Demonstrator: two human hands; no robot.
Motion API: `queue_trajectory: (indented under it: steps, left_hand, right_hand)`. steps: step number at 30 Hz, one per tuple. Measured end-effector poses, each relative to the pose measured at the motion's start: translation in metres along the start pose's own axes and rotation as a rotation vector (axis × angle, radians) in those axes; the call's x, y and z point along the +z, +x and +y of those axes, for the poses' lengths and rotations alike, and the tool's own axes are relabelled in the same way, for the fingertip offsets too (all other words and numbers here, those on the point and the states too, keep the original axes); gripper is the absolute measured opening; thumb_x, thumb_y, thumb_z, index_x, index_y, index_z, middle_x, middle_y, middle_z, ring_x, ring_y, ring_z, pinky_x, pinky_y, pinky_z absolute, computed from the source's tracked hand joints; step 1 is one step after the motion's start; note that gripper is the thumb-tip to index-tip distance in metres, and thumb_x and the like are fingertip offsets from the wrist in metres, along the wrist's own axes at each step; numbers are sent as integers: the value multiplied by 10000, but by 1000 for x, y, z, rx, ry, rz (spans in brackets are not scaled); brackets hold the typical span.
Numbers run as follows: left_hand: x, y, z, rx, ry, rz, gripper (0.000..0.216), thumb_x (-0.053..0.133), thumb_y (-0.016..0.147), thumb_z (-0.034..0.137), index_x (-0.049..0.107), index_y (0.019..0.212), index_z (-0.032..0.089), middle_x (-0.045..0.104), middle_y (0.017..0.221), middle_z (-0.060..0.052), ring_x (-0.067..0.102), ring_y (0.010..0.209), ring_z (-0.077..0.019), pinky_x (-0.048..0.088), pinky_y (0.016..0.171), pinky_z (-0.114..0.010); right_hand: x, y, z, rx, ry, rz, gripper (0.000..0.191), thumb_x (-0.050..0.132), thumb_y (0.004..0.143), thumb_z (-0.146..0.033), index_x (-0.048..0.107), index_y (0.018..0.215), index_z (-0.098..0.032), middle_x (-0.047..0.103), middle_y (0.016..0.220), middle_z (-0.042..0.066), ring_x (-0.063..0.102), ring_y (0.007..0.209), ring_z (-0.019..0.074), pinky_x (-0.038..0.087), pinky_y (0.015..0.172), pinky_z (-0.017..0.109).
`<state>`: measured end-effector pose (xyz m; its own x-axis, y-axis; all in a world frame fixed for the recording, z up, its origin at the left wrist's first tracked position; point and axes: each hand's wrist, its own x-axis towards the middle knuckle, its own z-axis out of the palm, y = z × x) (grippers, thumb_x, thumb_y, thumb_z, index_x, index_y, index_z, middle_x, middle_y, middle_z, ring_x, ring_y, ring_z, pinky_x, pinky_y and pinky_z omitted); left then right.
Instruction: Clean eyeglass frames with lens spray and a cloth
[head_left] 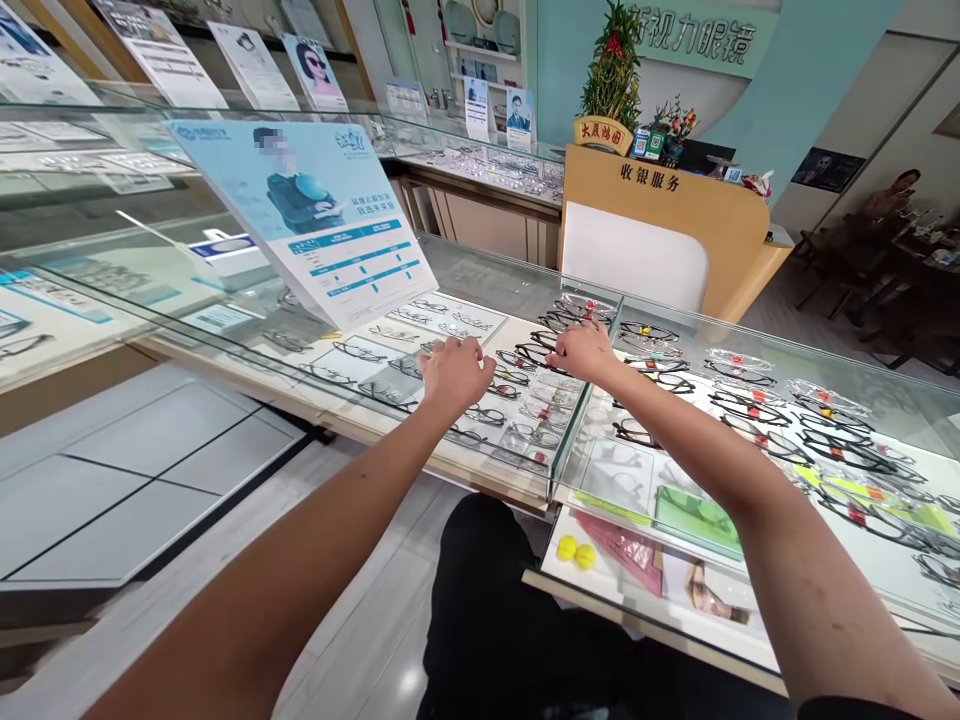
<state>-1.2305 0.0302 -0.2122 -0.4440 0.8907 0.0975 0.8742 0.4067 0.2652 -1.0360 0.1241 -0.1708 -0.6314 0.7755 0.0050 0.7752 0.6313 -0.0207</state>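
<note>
Rows of eyeglass frames (517,400) lie on white trays in a glass display counter (581,410). My left hand (454,372) hovers palm down over the frames with its fingers spread, open and holding nothing. My right hand (583,350) is a little farther right, beside the glass seam. Its fingers are curled down onto a cluster of black frames (541,348). What they hold, if anything, is hidden beneath them.
A slanted advertising placard (315,220) stands on the counter to the left. More frames (795,420) fill the right section. Two yellow balls (575,550) and cards lie on the lower shelf. A wooden cashier desk (660,230) with a plant stands behind.
</note>
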Motion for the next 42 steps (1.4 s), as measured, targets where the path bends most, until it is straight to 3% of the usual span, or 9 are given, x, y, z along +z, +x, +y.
queue_trajectory:
  steps: [6, 9, 11, 15, 18, 24, 29, 35, 42]
  left_hand:
    - [0, 0, 0, 2, 14, -14, 297, 398, 981, 357, 634, 1073, 202, 662, 1237, -226, 577, 1276, -424, 436, 1050, -586]
    - [1, 1, -1, 7, 12, -2, 301, 393, 983, 361, 631, 1076, 201, 661, 1230, -227, 583, 1267, -427, 441, 1040, -585]
    - [1, 1, -1, 9, 7, 4, 308, 390, 984, 362, 634, 1077, 198, 660, 1232, -231, 585, 1260, -432, 442, 1034, -592]
    - [1, 0, -1, 11, -2, 1, 313, 396, 978, 359, 641, 1077, 191, 661, 1217, -237, 590, 1244, -438, 438, 1034, -605]
    - [1, 0, -1, 16, -6, 9, 316, 394, 980, 357, 642, 1079, 189, 662, 1212, -237, 594, 1235, -434, 437, 1035, -603]
    - [-1, 0, 0, 6, 2, -17, 310, 397, 988, 360, 627, 1097, 184, 655, 1239, -232, 585, 1251, -427, 435, 1053, -605]
    - [-2, -1, 1, -1, 12, -19, 304, 399, 991, 356, 627, 1096, 185, 656, 1239, -225, 589, 1250, -417, 434, 1059, -600]
    - [-1, -1, 1, 1, 6, -6, 304, 401, 987, 353, 633, 1094, 188, 661, 1232, -223, 592, 1248, -418, 436, 1052, -593]
    - [-2, -1, 1, -3, 3, -7, 304, 413, 980, 351, 645, 1090, 187, 663, 1235, -224, 591, 1250, -421, 432, 1058, -594]
  right_hand:
    - [-21, -3, 29, 30, 97, 86, 307, 611, 1058, -466, 806, 1143, -245, 717, 1380, 95, 576, 1331, 339, 390, 1188, 508]
    - [-32, -3, 51, 60, 101, 120, 277, 593, 1061, -366, 809, 1178, -239, 711, 1412, 91, 560, 1329, 349, 411, 1139, 487]
    - [-32, -3, 57, 2, 81, 114, 289, 569, 1056, -283, 812, 1202, -229, 705, 1438, 87, 546, 1339, 347, 398, 1139, 482]
    - [-17, -7, 44, -201, 46, 64, 349, 498, 1065, -214, 812, 1217, -200, 715, 1450, 78, 528, 1365, 326, 366, 1166, 475]
    - [-5, -8, 31, -259, 12, 48, 385, 445, 1081, -209, 820, 1163, -176, 737, 1415, 88, 548, 1333, 317, 321, 1215, 488]
    - [-5, -4, 32, -176, 10, 99, 369, 491, 1090, -308, 789, 1250, -161, 655, 1543, 89, 477, 1451, 328, 310, 1254, 496]
    - [-5, -2, 38, -160, 26, 78, 391, 458, 1112, -335, 786, 1250, -172, 733, 1431, 86, 504, 1436, 334, 275, 1279, 527]
    - [-1, 2, 40, -161, 9, 94, 421, 453, 1115, -369, 788, 1252, -156, 721, 1452, 93, 508, 1435, 345, 236, 1303, 558]
    - [2, 1, 39, -205, -134, 115, 453, 447, 1129, -401, 802, 1224, -137, 747, 1385, 132, 530, 1414, 362, 202, 1319, 581]
